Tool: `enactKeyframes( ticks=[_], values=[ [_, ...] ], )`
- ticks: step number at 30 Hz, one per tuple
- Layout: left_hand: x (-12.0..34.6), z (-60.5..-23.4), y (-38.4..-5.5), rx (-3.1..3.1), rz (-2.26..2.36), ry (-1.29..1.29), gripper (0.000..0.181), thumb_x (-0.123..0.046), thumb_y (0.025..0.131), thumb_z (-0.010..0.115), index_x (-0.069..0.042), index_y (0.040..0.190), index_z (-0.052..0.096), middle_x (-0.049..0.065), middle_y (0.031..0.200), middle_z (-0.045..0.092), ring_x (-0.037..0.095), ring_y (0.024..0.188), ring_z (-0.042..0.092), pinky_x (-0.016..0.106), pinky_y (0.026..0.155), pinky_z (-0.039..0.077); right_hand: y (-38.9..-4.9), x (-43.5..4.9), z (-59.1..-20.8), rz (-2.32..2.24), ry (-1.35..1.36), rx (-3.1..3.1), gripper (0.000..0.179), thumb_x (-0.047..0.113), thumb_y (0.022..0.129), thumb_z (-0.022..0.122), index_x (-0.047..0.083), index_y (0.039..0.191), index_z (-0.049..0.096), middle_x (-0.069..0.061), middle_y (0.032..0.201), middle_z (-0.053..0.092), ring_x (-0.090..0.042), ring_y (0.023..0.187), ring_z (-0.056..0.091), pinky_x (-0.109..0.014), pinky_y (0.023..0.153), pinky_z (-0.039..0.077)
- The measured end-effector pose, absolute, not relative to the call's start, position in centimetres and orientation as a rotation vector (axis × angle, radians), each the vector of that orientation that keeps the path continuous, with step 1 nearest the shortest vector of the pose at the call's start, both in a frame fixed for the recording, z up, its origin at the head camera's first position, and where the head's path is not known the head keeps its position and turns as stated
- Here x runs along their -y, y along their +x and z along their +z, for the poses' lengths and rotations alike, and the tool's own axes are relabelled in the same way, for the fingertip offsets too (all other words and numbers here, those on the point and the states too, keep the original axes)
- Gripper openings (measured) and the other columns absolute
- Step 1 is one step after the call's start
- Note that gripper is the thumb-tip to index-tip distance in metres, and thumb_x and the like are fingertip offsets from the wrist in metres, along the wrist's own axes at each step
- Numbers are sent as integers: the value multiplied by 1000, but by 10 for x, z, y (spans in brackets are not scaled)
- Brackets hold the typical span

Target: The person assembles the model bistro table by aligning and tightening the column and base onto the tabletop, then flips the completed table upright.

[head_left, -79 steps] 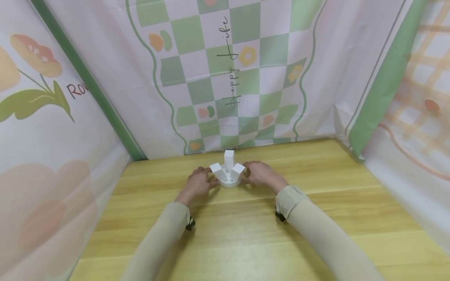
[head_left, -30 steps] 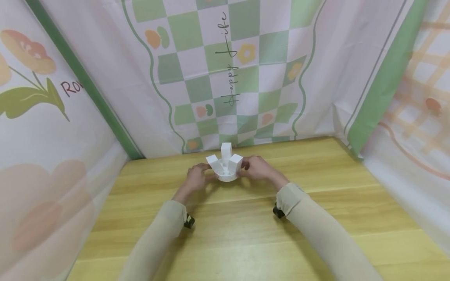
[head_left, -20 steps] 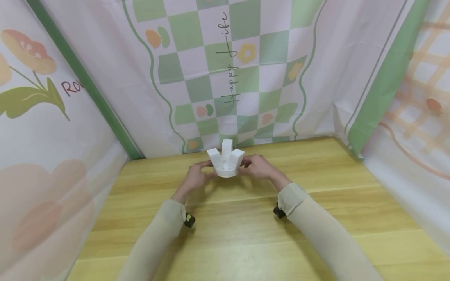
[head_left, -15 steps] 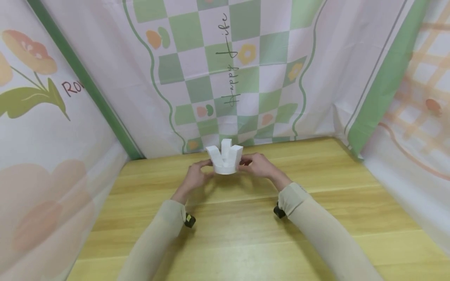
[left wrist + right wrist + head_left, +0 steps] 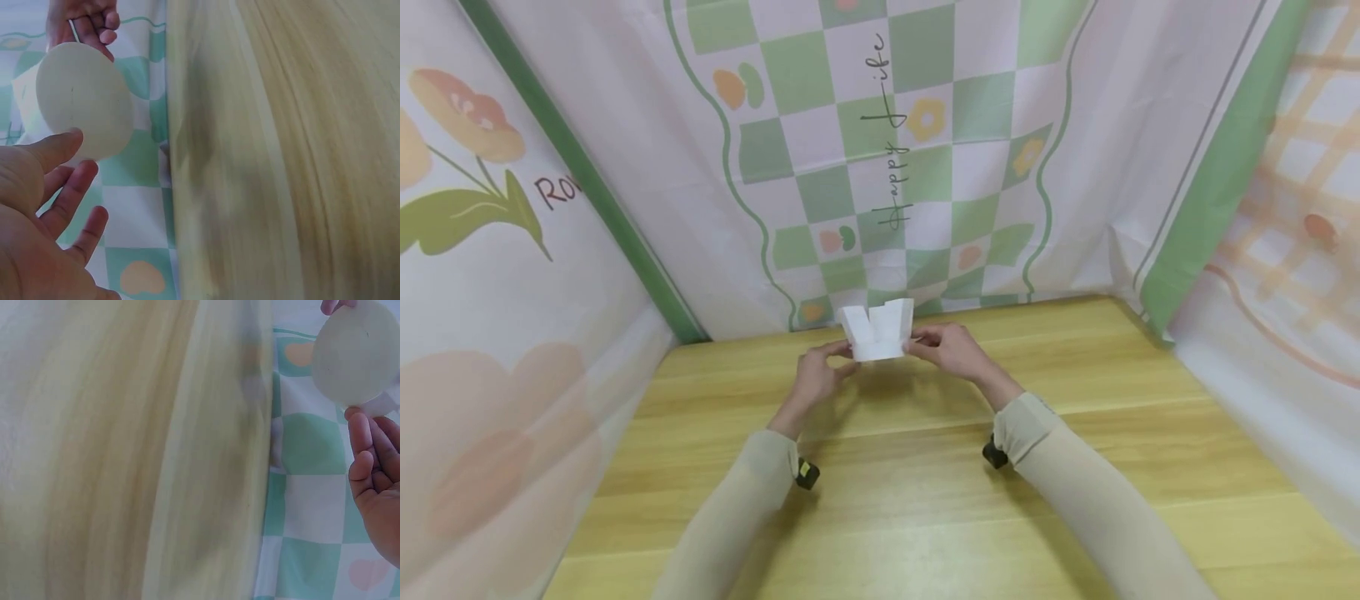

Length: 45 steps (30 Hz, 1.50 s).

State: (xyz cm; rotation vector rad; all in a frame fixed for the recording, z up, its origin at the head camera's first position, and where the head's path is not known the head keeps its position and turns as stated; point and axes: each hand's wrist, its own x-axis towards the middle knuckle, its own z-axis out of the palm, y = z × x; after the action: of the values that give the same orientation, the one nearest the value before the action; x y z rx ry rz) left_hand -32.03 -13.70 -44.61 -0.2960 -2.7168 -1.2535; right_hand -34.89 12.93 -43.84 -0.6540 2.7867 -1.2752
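Observation:
Held between both hands above the far part of the table is a white object (image 5: 881, 333) with a round base and three blocky prongs, its exact kind unclear. Its flat disc underside (image 5: 84, 100) faces both wrist cameras. At its left edge the left hand (image 5: 817, 375) pinches it, thumb on the underside and fingers behind. On the opposite edge the right hand (image 5: 951, 350) pinches it with thumb and fingers. The prongs point up and away in the head view; in the wrist views the disc mostly hides them.
A wooden table (image 5: 895, 500) lies beneath the hands. Just behind the held object hangs a green checked cloth (image 5: 895, 167). Flowered cloth (image 5: 467, 292) closes the left side, and orange plaid cloth (image 5: 1300, 208) the right.
Both hands have lifted the white object off the table and tipped it back, turning its open top away from the head camera. The grip looks the same.

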Motion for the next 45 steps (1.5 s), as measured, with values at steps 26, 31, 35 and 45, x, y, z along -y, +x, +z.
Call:
enactKeyframes(
  ticks=[26, 31, 35, 45],
  values=[
    [131, -422, -318, 2815, -1403, -236, 46, -32, 94, 69, -13, 135, 61, 9, 136, 64, 33, 141, 46, 56, 118, 33, -347, -135, -427, -1391, -462, -2686, 50, 53, 97, 59, 10, 121, 70, -10, 103, 77, -34, 98, 70, -36, 82, 57],
    [129, -424, -318, 2784, -1460, -204, 43, -34, 96, 66, -10, 133, 64, 10, 136, 64, 31, 136, 53, 48, 115, 40, -344, -132, -424, -1422, -368, -2650, 56, 57, 97, 55, 9, 120, 71, -11, 103, 76, -38, 101, 70, -42, 88, 57],
    [127, -426, -319, 2766, -1481, -182, 43, -35, 97, 65, -10, 131, 65, 11, 136, 64, 31, 129, 59, 45, 111, 45, -344, -132, -423, -1424, -329, -2635, 57, 56, 98, 53, 6, 120, 70, -12, 102, 77, -38, 100, 70, -44, 91, 56],
    [124, -431, -319, 2757, -1575, -106, 41, -39, 100, 59, -9, 127, 68, 11, 125, 71, 33, 128, 60, 50, 109, 47, -344, -131, -428, -1460, -277, -2574, 48, 46, 99, 56, 3, 112, 72, -13, 98, 77, -41, 98, 70, -48, 88, 54]
  ],
)
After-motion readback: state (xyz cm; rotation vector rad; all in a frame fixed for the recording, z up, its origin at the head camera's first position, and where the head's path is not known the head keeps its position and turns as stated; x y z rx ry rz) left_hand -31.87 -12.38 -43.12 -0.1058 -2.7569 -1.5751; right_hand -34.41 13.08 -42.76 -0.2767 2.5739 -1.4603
